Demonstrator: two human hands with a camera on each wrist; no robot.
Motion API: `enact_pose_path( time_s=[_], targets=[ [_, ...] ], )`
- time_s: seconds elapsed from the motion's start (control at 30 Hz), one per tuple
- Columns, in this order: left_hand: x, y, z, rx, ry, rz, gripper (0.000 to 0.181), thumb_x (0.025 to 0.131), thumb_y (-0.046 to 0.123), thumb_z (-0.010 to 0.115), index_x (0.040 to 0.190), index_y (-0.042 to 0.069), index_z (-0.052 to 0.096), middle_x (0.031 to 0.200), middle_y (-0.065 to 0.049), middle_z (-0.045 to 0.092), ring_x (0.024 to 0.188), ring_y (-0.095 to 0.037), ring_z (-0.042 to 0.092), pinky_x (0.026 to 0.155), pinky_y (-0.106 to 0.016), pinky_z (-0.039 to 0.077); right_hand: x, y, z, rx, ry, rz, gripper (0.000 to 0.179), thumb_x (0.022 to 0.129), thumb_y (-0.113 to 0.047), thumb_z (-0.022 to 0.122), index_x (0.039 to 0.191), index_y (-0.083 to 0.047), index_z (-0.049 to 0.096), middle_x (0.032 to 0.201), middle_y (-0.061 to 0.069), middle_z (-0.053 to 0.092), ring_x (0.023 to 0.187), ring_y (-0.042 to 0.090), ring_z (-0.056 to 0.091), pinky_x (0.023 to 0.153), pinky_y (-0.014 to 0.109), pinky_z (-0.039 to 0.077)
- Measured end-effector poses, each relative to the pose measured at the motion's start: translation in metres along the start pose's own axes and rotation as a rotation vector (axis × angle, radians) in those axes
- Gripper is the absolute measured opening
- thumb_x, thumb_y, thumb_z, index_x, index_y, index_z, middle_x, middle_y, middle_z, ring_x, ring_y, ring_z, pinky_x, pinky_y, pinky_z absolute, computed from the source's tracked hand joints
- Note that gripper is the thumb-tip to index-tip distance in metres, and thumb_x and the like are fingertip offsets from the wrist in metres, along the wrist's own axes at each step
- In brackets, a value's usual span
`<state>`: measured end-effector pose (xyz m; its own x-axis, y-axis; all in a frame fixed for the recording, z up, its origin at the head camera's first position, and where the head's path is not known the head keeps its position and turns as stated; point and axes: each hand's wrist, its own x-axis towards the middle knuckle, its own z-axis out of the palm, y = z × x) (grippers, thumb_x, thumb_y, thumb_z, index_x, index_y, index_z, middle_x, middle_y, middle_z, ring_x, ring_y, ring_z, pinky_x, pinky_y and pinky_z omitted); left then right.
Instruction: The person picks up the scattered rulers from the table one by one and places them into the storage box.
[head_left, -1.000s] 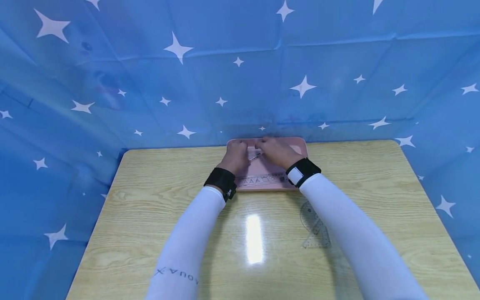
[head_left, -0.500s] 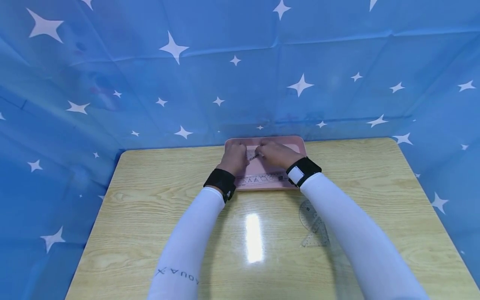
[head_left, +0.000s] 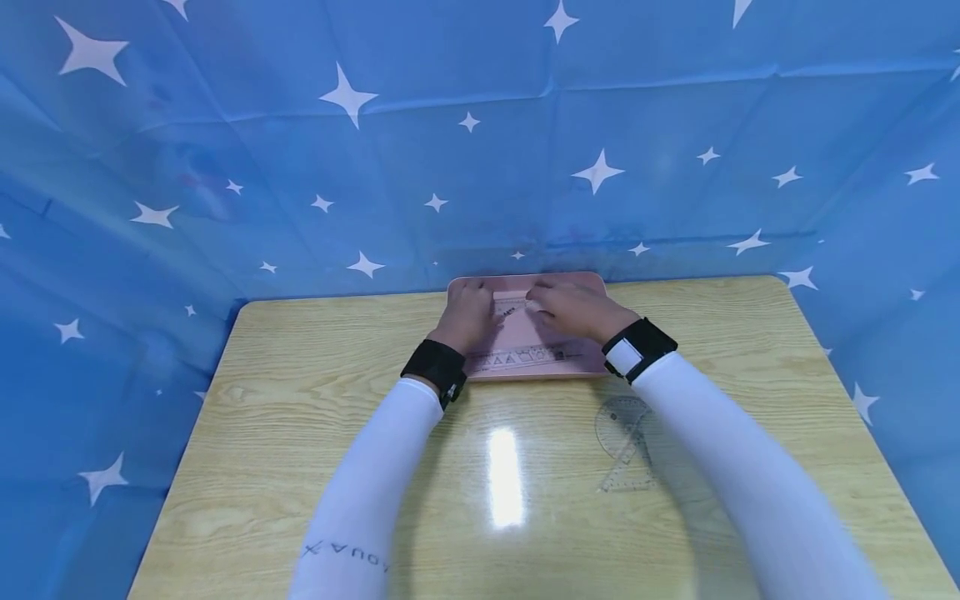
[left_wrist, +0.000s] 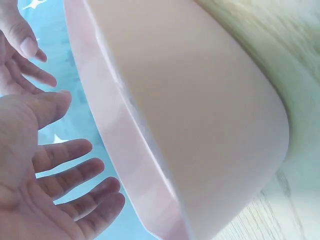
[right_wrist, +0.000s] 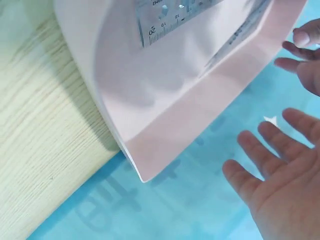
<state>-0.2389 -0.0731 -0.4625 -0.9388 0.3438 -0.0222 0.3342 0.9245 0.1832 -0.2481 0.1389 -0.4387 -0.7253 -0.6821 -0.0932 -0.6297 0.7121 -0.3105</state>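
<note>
A pink tray [head_left: 517,332] stands at the table's far edge. Inside it lie a clear ruler [head_left: 525,357] with cut-out shapes along the front and another clear ruler [head_left: 512,307] toward the back, partly hidden. My left hand [head_left: 467,317] hovers over the tray's left side; in the left wrist view this left hand [left_wrist: 20,200] shows loosely bent, spread fingers and holds nothing. Over the right side is my right hand [head_left: 576,310]. The right wrist view shows that right hand [right_wrist: 285,185] with fingers spread and nothing held, apart from the rulers.
On the table right of centre lie a clear round protractor [head_left: 619,417] and a clear triangular piece [head_left: 628,472], overlapping. A blue curtain [head_left: 420,167] with white stars hangs directly behind the table [head_left: 315,433]. A bright light reflection falls on the tabletop.
My right hand has let go of the back ruler and moved right, its fingers spreading. The left hand's fingers have loosened. The ruler now rests in the tray.
</note>
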Motion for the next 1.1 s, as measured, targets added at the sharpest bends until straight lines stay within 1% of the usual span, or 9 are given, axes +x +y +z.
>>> enact_pose_path(
  time_s=[0.13, 0.3, 0.4, 0.53, 0.63, 0.77, 0.87, 1.0, 1.1],
  targets=[
    [-0.003, 0.003, -0.004, 0.014, 0.001, 0.011, 0.033, 0.099, 0.036, 0.070, 0.106, 0.003, 0.071, 0.131, -0.017, 0.063, 0.131, -0.032, 0.055, 0.120, -0.048, 0.034, -0.008, 0.005, 0.002, -0.050, 0.066, -0.043, 0.043, 0.105, -0.014, 0.057, 0.142, 0.007, 0.053, 0.143, 0.027, 0.055, 0.130, 0.040, 0.057, 0.110, 0.049, 0.047],
    [-0.009, 0.006, -0.007, -0.034, -0.007, 0.039, 0.043, 0.103, 0.037, 0.063, 0.127, 0.002, 0.065, 0.141, -0.021, 0.059, 0.139, -0.035, 0.050, 0.121, -0.048, 0.033, -0.019, 0.005, 0.000, -0.031, 0.096, -0.046, 0.050, 0.110, -0.022, 0.048, 0.152, 0.005, 0.041, 0.155, 0.028, 0.043, 0.144, 0.043, 0.043, 0.119, 0.053, 0.037],
    [-0.013, 0.008, -0.009, -0.063, 0.005, 0.056, 0.048, 0.105, 0.036, 0.060, 0.137, 0.000, 0.059, 0.145, -0.022, 0.056, 0.142, -0.035, 0.047, 0.123, -0.047, 0.033, -0.026, 0.003, -0.002, -0.025, 0.119, -0.043, 0.052, 0.109, -0.023, 0.050, 0.154, 0.002, 0.039, 0.158, 0.027, 0.039, 0.147, 0.042, 0.040, 0.119, 0.053, 0.036],
    [-0.021, 0.011, -0.011, -0.080, 0.036, 0.071, 0.048, 0.105, 0.036, 0.059, 0.137, -0.001, 0.058, 0.145, -0.022, 0.056, 0.141, -0.036, 0.048, 0.120, -0.049, 0.036, -0.032, 0.000, -0.003, -0.057, 0.181, -0.070, 0.056, 0.104, -0.019, 0.060, 0.153, 0.002, 0.041, 0.158, 0.028, 0.040, 0.147, 0.042, 0.040, 0.119, 0.054, 0.036],
    [-0.027, 0.016, -0.014, -0.071, 0.058, 0.083, 0.049, 0.105, 0.038, 0.059, 0.138, 0.001, 0.059, 0.143, -0.019, 0.057, 0.137, -0.036, 0.052, 0.114, -0.051, 0.042, -0.036, -0.004, -0.002, -0.088, 0.226, -0.098, 0.058, 0.103, -0.019, 0.061, 0.153, 0.004, 0.041, 0.158, 0.028, 0.040, 0.147, 0.042, 0.040, 0.119, 0.055, 0.035],
    [-0.033, 0.025, -0.017, -0.051, 0.078, 0.109, 0.050, 0.104, 0.039, 0.060, 0.140, 0.004, 0.059, 0.142, -0.017, 0.058, 0.131, -0.035, 0.055, 0.105, -0.048, 0.050, -0.043, -0.008, 0.002, -0.106, 0.247, -0.109, 0.061, 0.104, -0.021, 0.061, 0.155, 0.003, 0.038, 0.161, 0.026, 0.037, 0.150, 0.040, 0.036, 0.120, 0.054, 0.033],
    [-0.037, 0.030, -0.016, -0.054, 0.092, 0.130, 0.050, 0.104, 0.039, 0.061, 0.139, 0.003, 0.060, 0.143, -0.018, 0.057, 0.130, -0.036, 0.055, 0.104, -0.046, 0.051, -0.048, -0.011, 0.006, -0.116, 0.268, -0.122, 0.063, 0.103, -0.022, 0.063, 0.155, 0.002, 0.039, 0.162, 0.024, 0.036, 0.151, 0.038, 0.034, 0.120, 0.053, 0.035],
    [-0.043, 0.035, -0.014, -0.045, 0.120, 0.163, 0.049, 0.103, 0.038, 0.063, 0.136, 0.003, 0.061, 0.142, -0.018, 0.058, 0.128, -0.036, 0.057, 0.108, -0.045, 0.048, -0.057, -0.014, 0.011, -0.170, 0.330, -0.163, 0.061, 0.099, -0.022, 0.067, 0.151, 0.003, 0.045, 0.156, 0.026, 0.043, 0.147, 0.040, 0.040, 0.118, 0.055, 0.037],
    [-0.048, 0.038, -0.012, -0.047, 0.138, 0.177, 0.052, 0.103, 0.039, 0.063, 0.140, 0.003, 0.059, 0.141, -0.017, 0.059, 0.126, -0.035, 0.058, 0.109, -0.045, 0.047, -0.067, -0.015, 0.014, -0.192, 0.366, -0.173, 0.059, 0.098, -0.022, 0.067, 0.148, 0.003, 0.048, 0.153, 0.025, 0.047, 0.144, 0.040, 0.044, 0.118, 0.055, 0.036]
  ],
)
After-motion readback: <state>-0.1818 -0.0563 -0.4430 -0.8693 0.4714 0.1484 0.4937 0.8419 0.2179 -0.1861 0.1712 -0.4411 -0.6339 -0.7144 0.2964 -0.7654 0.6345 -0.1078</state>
